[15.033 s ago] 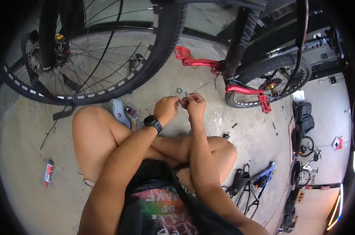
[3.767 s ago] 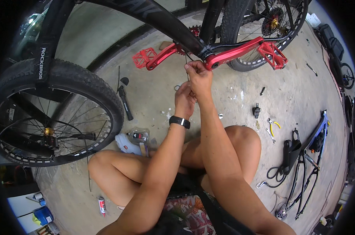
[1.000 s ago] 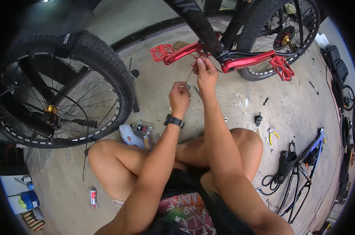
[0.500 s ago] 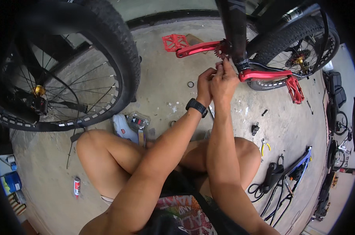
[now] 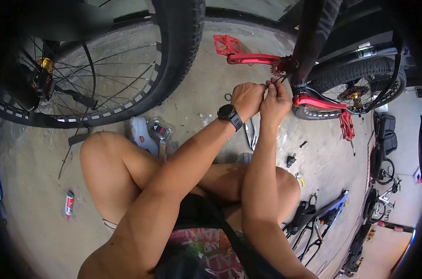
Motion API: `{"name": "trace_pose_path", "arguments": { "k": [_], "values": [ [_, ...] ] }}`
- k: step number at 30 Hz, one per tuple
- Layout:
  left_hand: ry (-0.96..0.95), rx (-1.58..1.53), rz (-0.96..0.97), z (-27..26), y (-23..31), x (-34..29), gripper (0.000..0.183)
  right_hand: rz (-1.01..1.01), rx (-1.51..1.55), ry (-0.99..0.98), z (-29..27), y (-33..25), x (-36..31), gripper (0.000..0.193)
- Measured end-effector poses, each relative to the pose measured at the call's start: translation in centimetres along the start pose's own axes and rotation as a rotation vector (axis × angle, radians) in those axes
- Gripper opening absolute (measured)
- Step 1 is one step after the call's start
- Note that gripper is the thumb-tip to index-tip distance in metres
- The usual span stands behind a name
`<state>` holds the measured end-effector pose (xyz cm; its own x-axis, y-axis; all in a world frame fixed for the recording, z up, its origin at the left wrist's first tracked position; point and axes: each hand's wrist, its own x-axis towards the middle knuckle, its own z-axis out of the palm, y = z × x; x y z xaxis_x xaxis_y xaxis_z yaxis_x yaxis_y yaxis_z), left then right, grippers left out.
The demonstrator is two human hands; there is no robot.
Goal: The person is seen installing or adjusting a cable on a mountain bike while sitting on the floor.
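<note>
My left hand [image 5: 248,98], with a black watch [image 5: 226,111] on the wrist, is closed with its knuckles up, and its fingertips meet those of my right hand. My right hand [image 5: 276,101] is closed in a pinch beside it. A thin dark strand [image 5: 284,79] shows at the right fingertips, just below the bicycle's bottom bracket; what the left fingers hold is hidden. Above the hands is the black frame tube [image 5: 311,42], with a red chainring [image 5: 279,68], a red left crank arm [image 5: 253,59] and a red right crank arm [image 5: 319,102]. Red platform pedals [image 5: 227,45] sit on both cranks.
The front wheel [image 5: 183,60] stands close on the left, the rear wheel [image 5: 360,76] at the right. On the concrete floor lie pliers-like silver tool [image 5: 252,134], a black ring [image 5: 228,97], a small black part [image 5: 291,160], a red-and-white tube [image 5: 69,205] and a bare bike frame [image 5: 329,209].
The view has shifted, so the bicycle sits farther right. My left hand has turned knuckles up, its elbow swung out. Both hands remain together below the bottom bracket; the thin dark strand now shows.
</note>
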<state>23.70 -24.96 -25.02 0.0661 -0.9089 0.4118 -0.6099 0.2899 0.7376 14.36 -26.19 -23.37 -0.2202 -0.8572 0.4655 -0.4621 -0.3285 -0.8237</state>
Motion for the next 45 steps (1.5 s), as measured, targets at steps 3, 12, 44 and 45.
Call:
{"name": "trace_pose_path", "arguments": {
  "k": [3,12,44,45],
  "values": [
    [-0.076,0.064,0.04,-0.5,-0.7,0.7,0.016,0.033,0.137,0.063,0.5,0.4,0.1,0.018],
    [0.094,0.16,0.131,0.7,-0.8,-1.0,0.011,-0.03,0.107,0.017,0.2,0.9,0.7,0.013],
    [0.053,-0.115,0.014,3.2,-2.7,0.2,0.011,0.174,0.697,-0.133,0.2,3.3,2.0,0.013],
    [0.088,-0.099,0.061,3.5,-2.9,0.4,0.012,0.176,0.695,-0.133,0.3,3.3,2.0,0.013]
  ]
}}
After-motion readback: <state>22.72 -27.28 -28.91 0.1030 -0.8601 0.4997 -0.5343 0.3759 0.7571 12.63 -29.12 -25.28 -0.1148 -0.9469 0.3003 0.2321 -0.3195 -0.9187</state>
